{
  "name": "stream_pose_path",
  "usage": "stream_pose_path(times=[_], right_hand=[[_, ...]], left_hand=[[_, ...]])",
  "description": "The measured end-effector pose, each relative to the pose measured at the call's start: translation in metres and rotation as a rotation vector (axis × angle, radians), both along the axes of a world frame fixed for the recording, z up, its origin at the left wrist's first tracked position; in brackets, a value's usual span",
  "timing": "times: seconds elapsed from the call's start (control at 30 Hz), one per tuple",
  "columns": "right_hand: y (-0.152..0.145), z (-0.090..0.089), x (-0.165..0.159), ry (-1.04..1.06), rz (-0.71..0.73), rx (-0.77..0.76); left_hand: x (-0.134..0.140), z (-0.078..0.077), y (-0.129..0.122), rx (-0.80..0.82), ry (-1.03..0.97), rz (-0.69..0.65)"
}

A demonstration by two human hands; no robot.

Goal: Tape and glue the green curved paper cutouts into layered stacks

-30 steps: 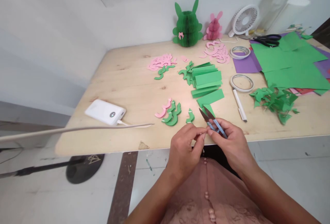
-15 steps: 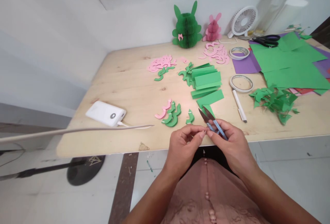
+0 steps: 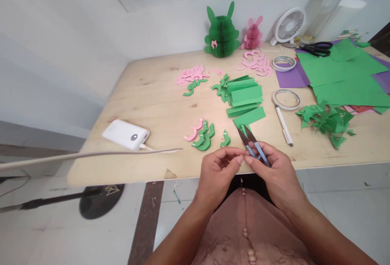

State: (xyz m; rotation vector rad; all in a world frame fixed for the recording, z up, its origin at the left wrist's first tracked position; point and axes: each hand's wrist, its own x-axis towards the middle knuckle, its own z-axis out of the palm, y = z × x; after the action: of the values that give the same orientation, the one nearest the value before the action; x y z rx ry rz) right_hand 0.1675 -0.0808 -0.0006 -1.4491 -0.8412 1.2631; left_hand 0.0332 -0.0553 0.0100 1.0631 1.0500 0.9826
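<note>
My right hand is closed around blue-handled thread snips, whose dark blades point up and away, spread a little apart. My left hand is closed in a pinch, its fingertips close to those of the right hand; what sits between them is too small to make out. Just beyond the left fingers lies a small curved green paper piece. Left of it are scalloped green paper pieces and a scalloped pink piece. Folded green paper strips lie past the snips.
Green scraps, a white pen and a tape roll lie to the right. A power bank with a cable is at left. At the back stand a green paper rabbit, a pink one and a fan.
The snips' blades have spread slightly wider and shifted a touch right. Both hands stay nearly in place, fingertips together; the view has shifted slightly.
</note>
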Motion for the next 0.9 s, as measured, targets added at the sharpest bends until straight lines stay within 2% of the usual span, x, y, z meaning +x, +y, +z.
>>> stream_pose_path(times=[0.43, 0.9], right_hand=[[0.0021, -0.001, 0.0006, -0.052, 0.008, 0.019], [-0.001, -0.0015, 0.0036, -0.021, 0.034, 0.027]], left_hand=[[0.001, 0.0011, -0.0004, -0.054, 0.028, 0.044], [0.0008, 0.0009, -0.0012, -0.097, -0.002, 0.002]])
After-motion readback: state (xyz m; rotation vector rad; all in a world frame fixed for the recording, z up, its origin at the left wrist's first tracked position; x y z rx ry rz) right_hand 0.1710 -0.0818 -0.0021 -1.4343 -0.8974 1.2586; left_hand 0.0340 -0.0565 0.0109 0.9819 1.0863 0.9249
